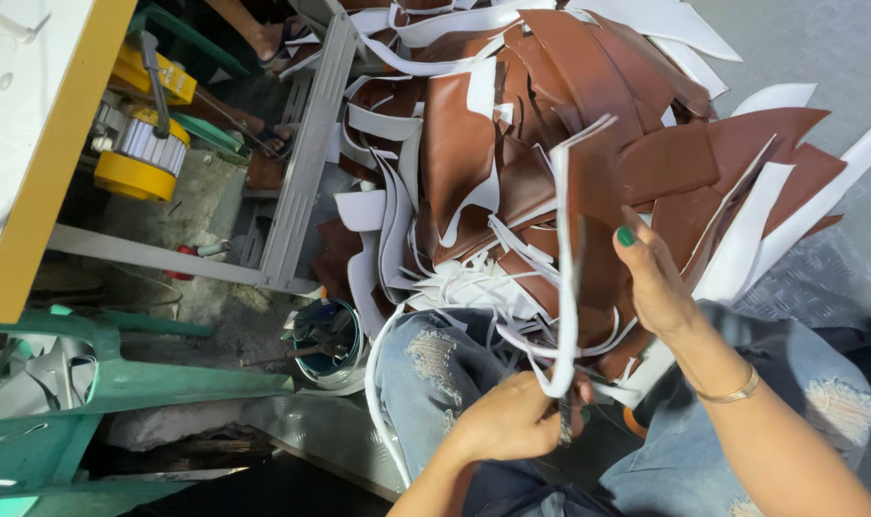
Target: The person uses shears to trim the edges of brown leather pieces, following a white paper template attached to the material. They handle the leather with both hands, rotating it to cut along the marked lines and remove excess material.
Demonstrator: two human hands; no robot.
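At far left a white table [33, 144] with a yellow edge stands over a yellow motor [140, 153], with a green chair [119, 383] below it. A small bucket [325, 343] sits on the floor beside your knee. Your left hand [507, 421] is clenched around the lower end of a white strip [565, 278], just above your jeans [435, 369]. The strip runs up from that fist, along the edge of a brown leather piece [593, 258]. Your right hand [656, 282], with a green-painted thumbnail, grasps that brown piece from the right, fingers curled behind it. Beyond both hands, a heap of scraps [550, 115], brown and white, covers your lap and the floor.
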